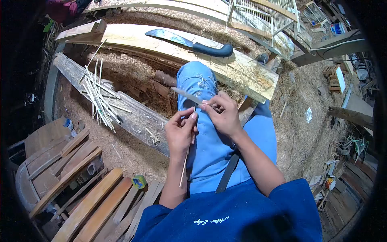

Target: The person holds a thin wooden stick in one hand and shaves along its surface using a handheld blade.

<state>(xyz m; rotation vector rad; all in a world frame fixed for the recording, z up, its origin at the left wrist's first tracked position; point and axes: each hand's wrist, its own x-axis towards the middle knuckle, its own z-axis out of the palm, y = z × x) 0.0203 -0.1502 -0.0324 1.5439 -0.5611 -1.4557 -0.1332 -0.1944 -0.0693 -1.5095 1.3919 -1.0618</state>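
Note:
My left hand (180, 131) is closed around a thin wooden stick (184, 169), whose long end hangs down past my wrist. In my closed right hand (222, 113) is a small knife (186, 95), its blade pointing left above my knee. The blade lies close to the stick's upper end; whether they touch I cannot tell. Both hands are over my blue-trousered leg (209, 149), which has shavings on the knee. A pile of pale thin sticks (100, 99) rests on a weathered plank (139, 115) left of my hands.
Beyond my knee, a large knife with a dark handle (211, 49) lies on a light wooden beam (125, 36). Several boards (90, 201) are at lower left, with a yellow-green block (139, 182) beside them. A wooden cage (264, 18) stands at the back. Shavings cover the ground.

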